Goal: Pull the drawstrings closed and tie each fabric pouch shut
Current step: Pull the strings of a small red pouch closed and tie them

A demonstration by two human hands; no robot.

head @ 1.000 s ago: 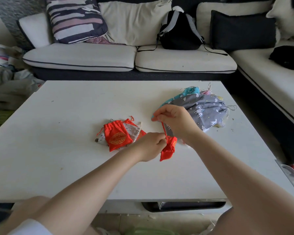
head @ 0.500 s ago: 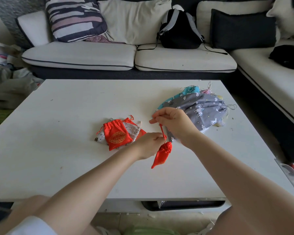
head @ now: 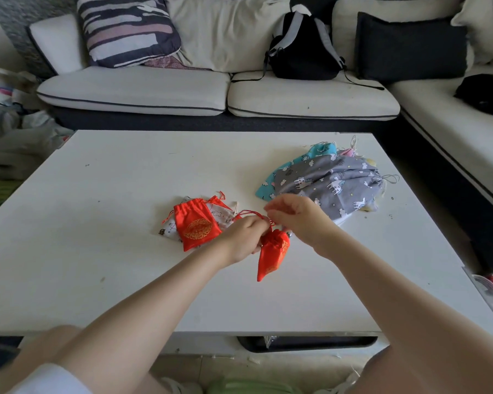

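Observation:
A small red pouch (head: 272,253) with its mouth gathered hangs just above the white table (head: 97,251). My left hand (head: 244,237) grips it at the neck, and a loop of red drawstring (head: 249,213) arches over that hand. My right hand (head: 299,218) pinches the drawstring close to the pouch's mouth. To the left lies another red pouch (head: 195,227) with a gold emblem, on top of white printed pouches (head: 221,216). A pile of larger grey and blue printed pouches (head: 330,183) lies behind my right hand.
A sofa with cushions (head: 168,89) runs behind the table, with a black backpack (head: 305,49) on it. Another sofa section (head: 467,132) stands on the right. Crumpled cloth (head: 9,149) lies on the floor at the left.
My right hand has come down from its raised pull to beside my left hand. The drawstring now loops over my left hand, and the pouch hangs with its mouth gathered.

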